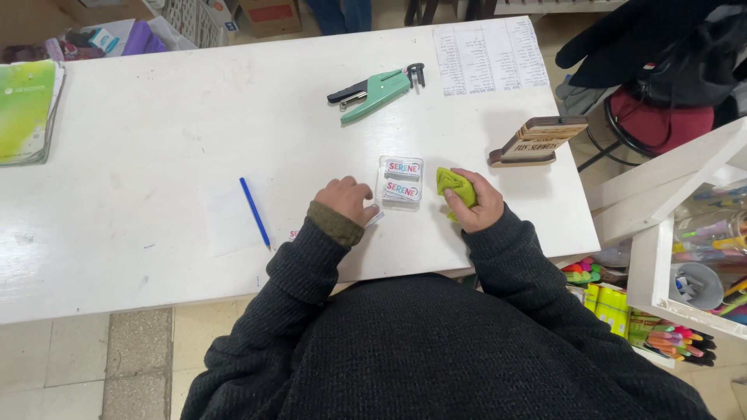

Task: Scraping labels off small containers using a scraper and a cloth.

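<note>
Head camera view, looking down over a white table point(156, 257) at my own two hands. I describe it from left to right.

At the far left edge lies a green and white booklet point(27, 109). Further in, a blue pen point(254, 211) rests on a white sheet of paper point(227, 222), pointing diagonally toward me.

My left hand point(348, 199) sits near the middle of the table, curled into a loose fist with knuckles up, its fingertips pressed at the lower left corner of a small clear plastic case point(401, 180). I can see a thin white edge under the fingers, but I cannot tell what it is. The case lies flat, just between my two hands, with two white labelled blocks inside.

Well behind the case, a mint green stapler point(375, 92) with a black handle lies on its side. To its right, a printed paper list point(489, 56) sits at the table's back edge.

My right hand point(475, 204) is closed around a crumpled yellow-green cloth point(454, 185), which pokes out toward the case, very near its right side.

Just beyond that hand stands a tilted wooden sign block point(538, 141). Off the table at the far right, white shelves point(685, 233) hold colourful markers point(675, 341).
</note>
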